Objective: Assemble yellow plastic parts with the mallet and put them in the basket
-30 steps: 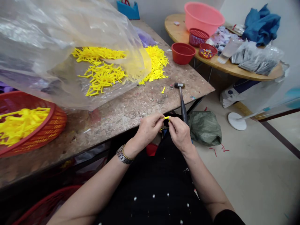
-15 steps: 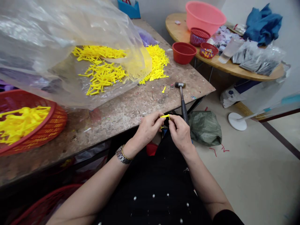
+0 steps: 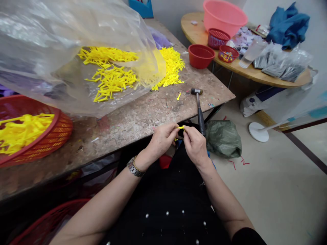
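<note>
At the table edge | left hand and right hand both pinch one yellow plastic piece | my read — fingertips closer than before, less piece showing.

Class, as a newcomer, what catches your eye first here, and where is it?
A bright heap of yellow plastic pieces lies partly under a clear plastic bag on the worktable. Just off its near edge, the left hand and right hand pinch a small yellow piece. A pink basin sits on the round table, upper right.
</note>
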The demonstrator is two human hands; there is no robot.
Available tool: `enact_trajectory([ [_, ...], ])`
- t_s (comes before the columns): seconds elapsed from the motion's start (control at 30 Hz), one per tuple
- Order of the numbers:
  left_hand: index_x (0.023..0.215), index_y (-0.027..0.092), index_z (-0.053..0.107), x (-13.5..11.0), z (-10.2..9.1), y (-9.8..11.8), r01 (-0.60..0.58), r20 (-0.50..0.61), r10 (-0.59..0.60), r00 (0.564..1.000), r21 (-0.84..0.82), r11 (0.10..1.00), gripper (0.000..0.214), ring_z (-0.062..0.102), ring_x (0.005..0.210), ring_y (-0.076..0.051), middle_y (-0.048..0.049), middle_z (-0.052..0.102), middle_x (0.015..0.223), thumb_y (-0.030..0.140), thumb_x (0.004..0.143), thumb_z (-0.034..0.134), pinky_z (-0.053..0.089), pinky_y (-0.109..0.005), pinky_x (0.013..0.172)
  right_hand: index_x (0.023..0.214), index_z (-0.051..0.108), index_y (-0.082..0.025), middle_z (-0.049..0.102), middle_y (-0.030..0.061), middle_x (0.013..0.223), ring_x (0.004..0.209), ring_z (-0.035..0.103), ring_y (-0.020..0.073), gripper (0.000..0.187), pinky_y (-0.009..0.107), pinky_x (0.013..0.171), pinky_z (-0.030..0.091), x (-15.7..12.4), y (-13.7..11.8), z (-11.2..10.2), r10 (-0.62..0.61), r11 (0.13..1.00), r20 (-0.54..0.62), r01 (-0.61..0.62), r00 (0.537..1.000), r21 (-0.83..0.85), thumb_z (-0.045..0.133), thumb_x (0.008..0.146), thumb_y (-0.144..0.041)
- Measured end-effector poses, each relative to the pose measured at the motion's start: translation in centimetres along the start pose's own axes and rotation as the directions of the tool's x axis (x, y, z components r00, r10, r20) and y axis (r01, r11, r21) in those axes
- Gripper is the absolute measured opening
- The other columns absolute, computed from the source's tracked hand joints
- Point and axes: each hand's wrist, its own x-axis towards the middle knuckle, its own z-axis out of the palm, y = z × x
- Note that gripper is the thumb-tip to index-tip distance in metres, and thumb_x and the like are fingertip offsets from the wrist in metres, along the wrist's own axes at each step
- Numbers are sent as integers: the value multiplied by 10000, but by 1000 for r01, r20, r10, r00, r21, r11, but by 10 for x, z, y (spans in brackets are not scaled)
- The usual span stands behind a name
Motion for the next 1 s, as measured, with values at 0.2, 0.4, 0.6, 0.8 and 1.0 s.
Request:
enact_trajectory([
  [0.2,818,181,598,1,2,-2,-29,-21,32,999,97,995,203,553,551,-116,8,598,674,258,952,466,432,-226,556,1137,652,-113,684,129,904,832,652,241,322,383,767,549,-2,1,5,-10,998,-11,9,1000,-64,367,1009,-192],
  [0.4,826,181,606,5,-1,7,0,6,0,1000,69,998,218,551,550,-111,7,598,693,292,949,464,437,-219,541,1119,649,-198,718,100,1041,976,680,220,262,375,884,550,3,-2,-2,59,993,-23,-56,998,106,423,987,-201],
  [0.6,1015,176,611,4,-2,8,89,-51,-103,993,-218,972,240,615,624,-134,-11,633,754,383,906,557,519,-215,518,1062,658,-203,736,77,1017,917,696,201,213,339,832,552,13,-1,-8,157,967,-54,-142,986,209,480,945,-204],
  [0.8,863,155,629,2,-2,5,213,50,-210,976,-378,901,253,605,561,-104,-27,658,728,403,888,588,533,-199,506,1055,652,-202,741,60,983,852,706,190,195,317,776,547,20,2,-9,243,932,-55,-218,968,289,506,927,-228],
  [1.0,861,161,630,0,0,13,196,36,-197,980,-376,906,254,604,534,-104,-18,662,701,413,876,609,524,-199,485,1021,655,-204,750,47,932,810,706,186,179,312,748,563,25,-1,-8,275,908,-43,-245,961,341,520,909,-240],
])
